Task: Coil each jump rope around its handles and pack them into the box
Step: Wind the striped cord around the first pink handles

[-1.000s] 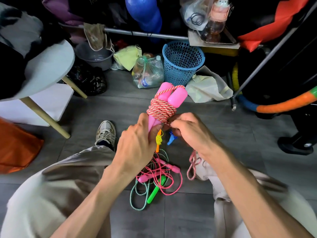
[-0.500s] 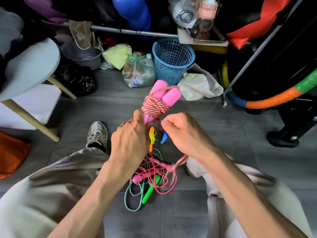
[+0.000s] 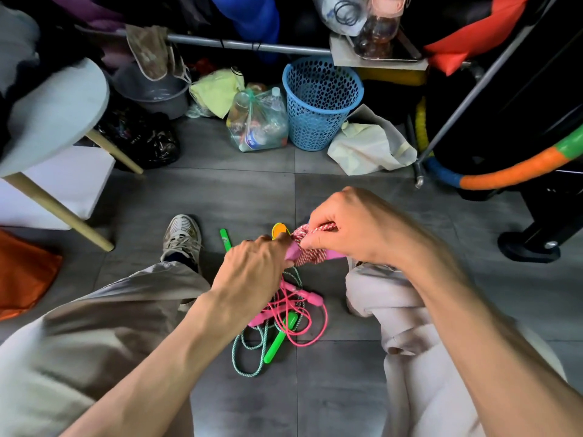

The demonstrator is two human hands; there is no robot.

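Note:
A pink-handled jump rope (image 3: 310,255) with red-and-white cord coiled around its two handles lies sideways between my hands. My left hand (image 3: 252,263) grips the handles' left ends. My right hand (image 3: 353,228) pinches the cord over the coil and hides the handles' right ends. Below them on the floor lies a tangle: a thin pink rope (image 3: 303,310) with pink handles and a teal-and-white rope (image 3: 249,354) with a green handle (image 3: 280,339). A second green handle (image 3: 225,239) and an orange-yellow handle (image 3: 280,231) lie just above my left hand. No box is in view.
My trousered legs flank the tangle, one shoe (image 3: 181,236) on the grey tile floor. A blue mesh basket (image 3: 321,102), a bag of bottles (image 3: 257,121), a cream cloth (image 3: 369,143), a white stool (image 3: 53,118) and a foam-wrapped hoop (image 3: 511,171) crowd the far side.
The wound pink handles, upright before, now lie sideways and lower. My right hand has moved up over the coil, and the loose cord end by my right knee is gone from view.

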